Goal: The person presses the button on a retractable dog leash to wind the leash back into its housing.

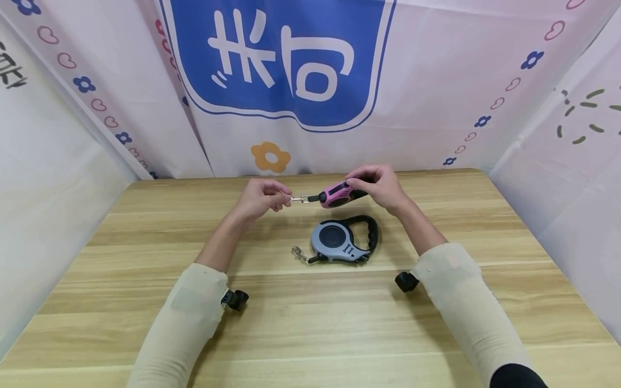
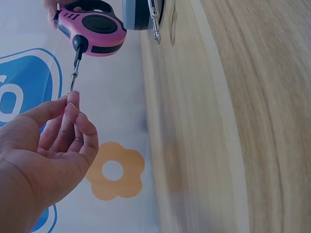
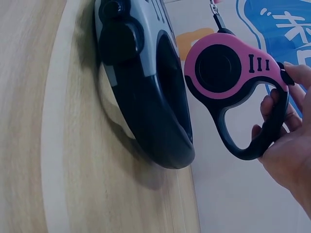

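Observation:
A pink and black retractable dog leash (image 1: 336, 195) is held above the far part of the table. My right hand (image 1: 380, 188) grips its black handle (image 3: 272, 127), the thumb at the black button in the right wrist view. With thumb and fingertips my left hand (image 1: 264, 198) pinches the end of its metal clip (image 2: 74, 79). A short black strap joins the clip to the casing. On the table nearer to me lies a grey-blue and black retractable leash (image 1: 332, 235), its loop handle to the right and its metal clip (image 1: 299, 253) to the left.
The wooden table (image 1: 310, 334) reaches back to a white cloth wall with a blue sign (image 1: 276, 59) and an orange flower print (image 1: 270, 157). White walls stand at both sides. Small black cameras (image 1: 235, 299) sit on both wrists.

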Demonstrator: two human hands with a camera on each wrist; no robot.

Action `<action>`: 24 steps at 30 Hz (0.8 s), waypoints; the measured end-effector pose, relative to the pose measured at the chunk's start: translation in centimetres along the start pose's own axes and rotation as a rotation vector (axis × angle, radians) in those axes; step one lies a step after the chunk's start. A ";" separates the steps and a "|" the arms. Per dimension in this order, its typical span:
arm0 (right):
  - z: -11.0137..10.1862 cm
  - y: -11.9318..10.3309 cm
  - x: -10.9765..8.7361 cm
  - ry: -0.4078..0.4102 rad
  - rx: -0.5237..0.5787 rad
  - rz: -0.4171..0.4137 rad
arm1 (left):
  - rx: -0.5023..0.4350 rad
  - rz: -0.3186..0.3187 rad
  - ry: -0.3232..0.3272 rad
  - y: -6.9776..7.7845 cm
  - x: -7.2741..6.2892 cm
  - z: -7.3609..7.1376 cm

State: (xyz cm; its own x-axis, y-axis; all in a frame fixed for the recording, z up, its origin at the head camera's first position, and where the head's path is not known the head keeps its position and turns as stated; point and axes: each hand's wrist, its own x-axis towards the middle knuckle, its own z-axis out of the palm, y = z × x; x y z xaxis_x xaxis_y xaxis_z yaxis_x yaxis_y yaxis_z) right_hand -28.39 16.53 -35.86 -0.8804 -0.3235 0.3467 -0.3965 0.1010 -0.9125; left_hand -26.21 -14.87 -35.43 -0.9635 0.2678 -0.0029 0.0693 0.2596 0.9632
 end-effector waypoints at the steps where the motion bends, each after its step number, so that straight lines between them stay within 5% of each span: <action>1: 0.0 0.0 0.0 0.003 0.000 0.001 | 0.000 0.000 -0.002 0.0 0.0 0.0; 24: 0.5 -0.2 0.0 0.056 -0.001 0.019 | 0.007 -0.007 -0.018 0.2 -0.1 0.3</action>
State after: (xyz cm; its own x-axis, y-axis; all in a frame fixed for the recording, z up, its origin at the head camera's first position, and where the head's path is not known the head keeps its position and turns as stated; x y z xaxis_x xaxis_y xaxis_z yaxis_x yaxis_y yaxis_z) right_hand -28.15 16.02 -35.78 -0.9010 -0.2687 0.3406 -0.3795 0.1081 -0.9188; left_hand -26.00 -14.63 -35.33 -0.9592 0.2824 -0.0149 0.0641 0.2683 0.9612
